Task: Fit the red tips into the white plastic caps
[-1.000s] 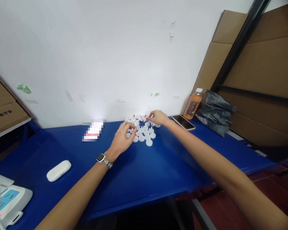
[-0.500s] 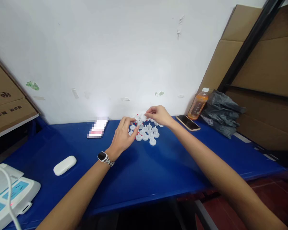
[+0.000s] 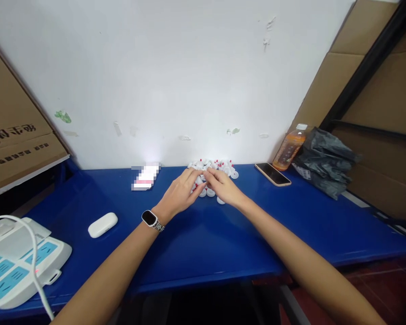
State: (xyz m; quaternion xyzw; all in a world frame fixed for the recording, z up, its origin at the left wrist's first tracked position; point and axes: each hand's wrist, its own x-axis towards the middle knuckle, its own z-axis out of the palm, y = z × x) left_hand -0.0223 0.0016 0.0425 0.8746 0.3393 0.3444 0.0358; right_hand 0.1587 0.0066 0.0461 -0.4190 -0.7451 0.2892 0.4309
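Note:
Several white plastic caps with narrow nozzles, some with red tips, lie in a loose pile against the wall. My left hand, wearing a watch, is over the left side of the pile, its fingers stretched out and its thumb apart. My right hand comes in from the right with its fingertips pinched, a white cap seeming to be between them, mostly hidden. The fingertips of both hands meet above the pile. Caps beneath the hands are partly covered.
On the blue table lie a white earphone case, a power strip with a cable and a blurred paper or card. At right are a phone, an orange drink bottle and a black plastic bag.
My right hand has come down and toward the left hand, and their fingertips now meet. The left hand has shifted slightly over the caps. The camera view has turned a little left.

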